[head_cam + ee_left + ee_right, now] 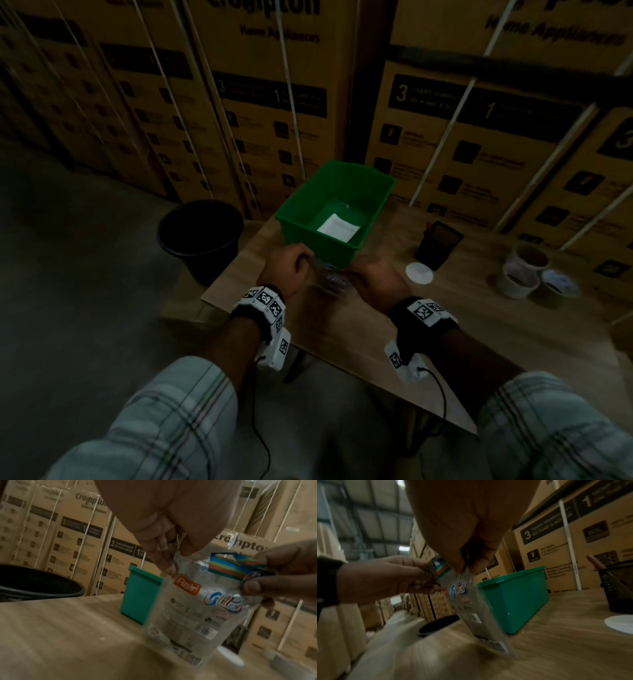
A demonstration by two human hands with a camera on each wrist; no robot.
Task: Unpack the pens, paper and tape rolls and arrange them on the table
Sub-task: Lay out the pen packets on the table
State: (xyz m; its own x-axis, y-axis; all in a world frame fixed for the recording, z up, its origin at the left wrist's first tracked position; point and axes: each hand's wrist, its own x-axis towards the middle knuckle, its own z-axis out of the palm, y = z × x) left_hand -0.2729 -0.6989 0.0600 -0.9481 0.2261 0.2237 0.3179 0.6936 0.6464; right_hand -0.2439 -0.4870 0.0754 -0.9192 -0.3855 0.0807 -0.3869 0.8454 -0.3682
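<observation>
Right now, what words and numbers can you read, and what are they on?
"Flair": orange tag on the clear pen packet pinched by the left hand and right hand.
"Glitter", roughly: packet logo, blurred.
"Crompton": cardboard boxes.
"3 YEARS WARRANTY ON PUMP & MOTOR": box panel.
"Home Appliances": boxes.
Packet small print, barcode: unreadable.

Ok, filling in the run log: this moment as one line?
both hands: left hand and right hand pinch clear plastic pen pouch | green plastic bin: white paper inside
</observation>
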